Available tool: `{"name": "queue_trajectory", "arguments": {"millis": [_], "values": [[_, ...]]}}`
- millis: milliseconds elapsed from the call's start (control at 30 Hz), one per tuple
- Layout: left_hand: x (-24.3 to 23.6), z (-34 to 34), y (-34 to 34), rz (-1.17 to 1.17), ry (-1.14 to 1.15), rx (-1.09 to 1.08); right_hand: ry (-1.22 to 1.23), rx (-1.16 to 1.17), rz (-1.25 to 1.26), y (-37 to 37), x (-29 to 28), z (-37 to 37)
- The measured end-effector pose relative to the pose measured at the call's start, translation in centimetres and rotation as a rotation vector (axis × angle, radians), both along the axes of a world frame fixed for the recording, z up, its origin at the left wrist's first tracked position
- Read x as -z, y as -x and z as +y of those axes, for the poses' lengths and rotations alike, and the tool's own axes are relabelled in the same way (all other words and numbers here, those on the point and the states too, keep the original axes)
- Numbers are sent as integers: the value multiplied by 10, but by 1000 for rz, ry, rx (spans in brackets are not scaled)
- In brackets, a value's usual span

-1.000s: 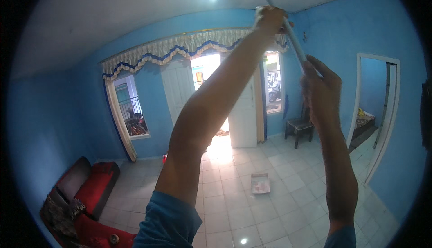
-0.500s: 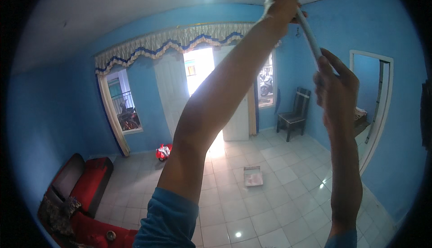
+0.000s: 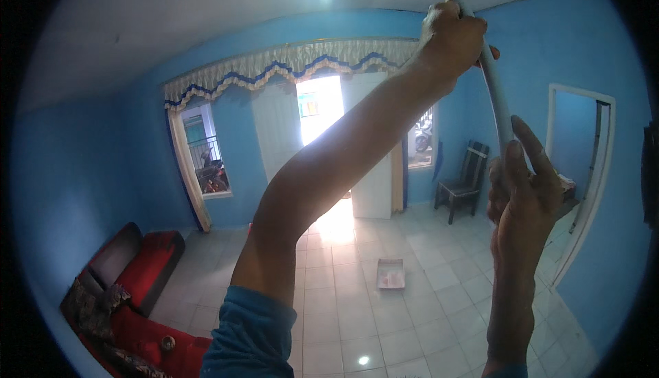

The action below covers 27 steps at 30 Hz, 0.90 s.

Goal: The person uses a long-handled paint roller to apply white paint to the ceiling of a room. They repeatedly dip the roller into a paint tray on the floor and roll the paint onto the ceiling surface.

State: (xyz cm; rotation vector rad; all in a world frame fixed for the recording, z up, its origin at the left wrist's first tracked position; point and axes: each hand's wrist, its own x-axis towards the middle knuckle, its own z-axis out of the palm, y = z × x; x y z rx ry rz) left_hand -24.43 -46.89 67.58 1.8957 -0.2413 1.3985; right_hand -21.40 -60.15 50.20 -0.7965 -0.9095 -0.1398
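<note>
A long, thin grey-white pole slants up past the top of the view, toward the ceiling; its upper end is out of sight. High up, my left hand is wrapped round it, the arm stretched across to the right. Lower down, my right hand grips the pole near its lower end, with the thumb along it and the index finger extended upward beside it. Both arms are raised.
On the tiled floor lies a shallow box. A red and black sofa stands at the left, a dark chair by the far right corner. Light enters through the doorway under a ruffled valance. Another doorway opens at right.
Both hands have moved down and slightly right with the pole, the right hand more so. The room has shifted a little to the right in view, and the red toy is now hidden behind my arm.
</note>
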Motion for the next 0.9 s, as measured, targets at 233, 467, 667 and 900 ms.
{"name": "queue_trajectory", "arguments": {"millis": [233, 467, 667, 900], "values": [[-58, 64, -34, 71, 168, -15, 20, -167, -9, -32, -62, 55], [-47, 49, -58, 103, 308, -56, 5, -106, -3, -68, -65, 77], [-7, 19, -68, 123, -39, -60, 19, -14, 1, -62, -17, 12], [-55, 36, -69, 61, 281, -33, 77, -51, -20, -77, -65, 57]]}}
